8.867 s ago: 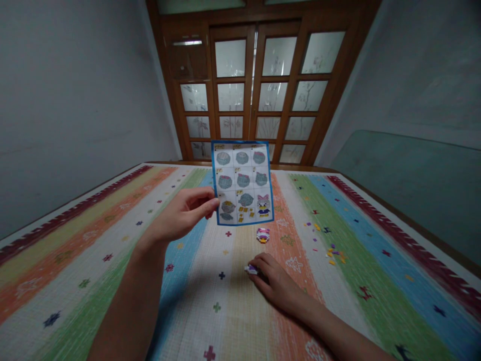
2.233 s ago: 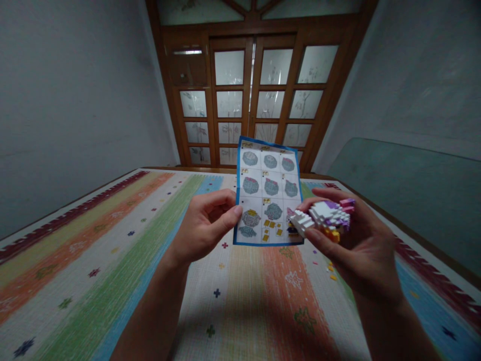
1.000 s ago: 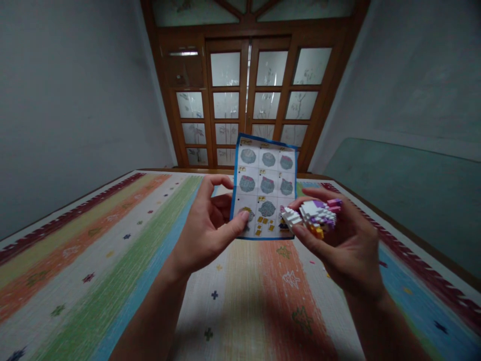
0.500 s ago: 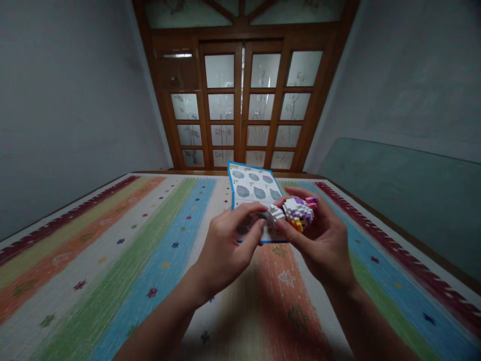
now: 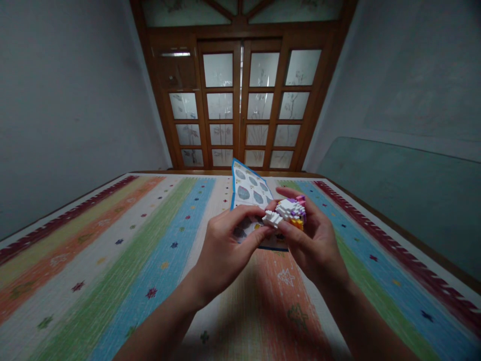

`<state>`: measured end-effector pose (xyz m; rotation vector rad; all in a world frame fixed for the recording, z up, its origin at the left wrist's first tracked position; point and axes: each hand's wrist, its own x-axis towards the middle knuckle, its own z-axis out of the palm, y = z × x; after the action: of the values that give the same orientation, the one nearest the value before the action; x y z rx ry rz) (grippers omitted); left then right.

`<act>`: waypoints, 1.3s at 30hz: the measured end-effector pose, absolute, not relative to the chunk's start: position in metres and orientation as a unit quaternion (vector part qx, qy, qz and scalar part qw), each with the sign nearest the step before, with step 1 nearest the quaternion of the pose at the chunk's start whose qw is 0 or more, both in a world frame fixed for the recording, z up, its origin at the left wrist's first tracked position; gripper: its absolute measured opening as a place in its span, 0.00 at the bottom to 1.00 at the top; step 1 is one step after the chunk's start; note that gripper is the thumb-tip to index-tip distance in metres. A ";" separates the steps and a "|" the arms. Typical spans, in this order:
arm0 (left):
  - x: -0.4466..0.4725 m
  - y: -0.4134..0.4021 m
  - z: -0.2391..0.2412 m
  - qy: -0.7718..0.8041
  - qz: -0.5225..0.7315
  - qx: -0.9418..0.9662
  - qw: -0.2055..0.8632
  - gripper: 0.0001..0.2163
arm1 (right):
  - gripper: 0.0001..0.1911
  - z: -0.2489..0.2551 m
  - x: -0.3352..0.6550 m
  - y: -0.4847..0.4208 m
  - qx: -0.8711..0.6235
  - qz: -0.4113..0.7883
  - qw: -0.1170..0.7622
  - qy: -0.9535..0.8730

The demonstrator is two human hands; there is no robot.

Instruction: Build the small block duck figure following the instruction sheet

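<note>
Between my hands is a small brick-built figure (image 5: 288, 209), mostly white with purple, pink and yellow-orange parts. My right hand (image 5: 313, 240) is closed round its right side, with the thumb along its lower edge. The thumb and fingers of my left hand (image 5: 229, 245) pinch the white stepped end of the figure at its left. Behind and beneath the hands stands a folded instruction sheet (image 5: 243, 193) with a blue border and printed grey shapes. My hands and the figure cover part of its lower half.
A striped tablecloth (image 5: 150, 260) with small star and tree patterns covers the table. Wooden doors with glass panes (image 5: 240, 105) stand beyond the far edge. A pale green panel (image 5: 406, 195) leans along the right wall.
The figure and my right hand have shifted a little to the left, and the figure has turned slightly. The instruction sheet has tilted and looks narrower. My left hand has stayed nearly in place.
</note>
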<state>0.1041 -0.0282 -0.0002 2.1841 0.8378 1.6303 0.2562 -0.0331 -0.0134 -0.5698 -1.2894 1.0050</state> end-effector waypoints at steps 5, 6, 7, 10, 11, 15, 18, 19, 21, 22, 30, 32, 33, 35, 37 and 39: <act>0.105 -0.030 0.000 0.281 0.579 0.755 0.129 0.06 | 0.20 -0.013 0.258 -0.035 -0.217 0.469 0.633 -0.577; 0.104 -0.030 0.000 0.277 0.582 0.754 0.125 0.06 | 0.20 -0.013 0.258 -0.036 -0.211 0.469 0.630 -0.582; 0.104 -0.030 0.000 0.273 0.585 0.754 0.120 0.06 | 0.20 -0.012 0.258 -0.036 -0.207 0.467 0.629 -0.586; 0.104 -0.031 -0.002 0.265 0.593 0.754 0.100 0.06 | 0.20 -0.013 0.257 -0.036 -0.200 0.451 0.636 -0.593; 0.105 -0.032 -0.003 0.262 0.596 0.754 0.089 0.07 | 0.20 -0.013 0.257 -0.036 -0.198 0.445 0.640 -0.594; 0.107 -0.034 -0.006 0.254 0.611 0.749 0.031 0.09 | 0.17 -0.012 0.254 -0.038 -0.187 0.423 0.663 -0.588; 0.110 -0.035 -0.009 0.258 0.612 0.747 -0.004 0.11 | 0.16 -0.011 0.252 -0.040 -0.186 0.415 0.679 -0.576; 0.111 -0.035 -0.009 0.262 0.611 0.747 -0.011 0.12 | 0.16 -0.011 0.252 -0.040 -0.186 0.415 0.681 -0.574; 0.112 -0.036 -0.010 0.273 0.610 0.744 -0.020 0.12 | 0.16 -0.011 0.251 -0.041 -0.182 0.418 0.678 -0.577; 0.112 -0.036 -0.011 0.278 0.612 0.740 -0.023 0.12 | 0.16 -0.011 0.250 -0.041 -0.179 0.420 0.675 -0.580; 0.112 -0.039 -0.007 0.275 0.606 0.746 -0.017 0.12 | 0.14 -0.011 0.257 -0.041 -0.170 0.424 0.647 -0.610; 0.111 -0.040 -0.006 0.272 0.602 0.751 -0.010 0.13 | 0.14 -0.010 0.260 -0.041 -0.170 0.431 0.641 -0.612; 0.110 -0.041 -0.007 0.268 0.602 0.752 -0.009 0.14 | 0.14 -0.009 0.261 -0.041 -0.173 0.433 0.636 -0.614; 0.110 -0.042 -0.007 0.261 0.601 0.755 -0.012 0.13 | 0.16 -0.008 0.264 -0.042 -0.191 0.439 0.623 -0.618; 0.109 -0.043 -0.007 0.259 0.598 0.758 -0.018 0.13 | 0.18 -0.008 0.266 -0.043 -0.201 0.443 0.615 -0.620; 0.108 -0.045 -0.006 0.261 0.594 0.761 -0.025 0.13 | 0.19 -0.007 0.267 -0.044 -0.199 0.447 0.610 -0.624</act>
<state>0.1079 -0.0445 -0.0057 2.4293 0.8331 1.8958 0.2672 -0.0437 -0.0069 -0.4605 -1.4396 1.0312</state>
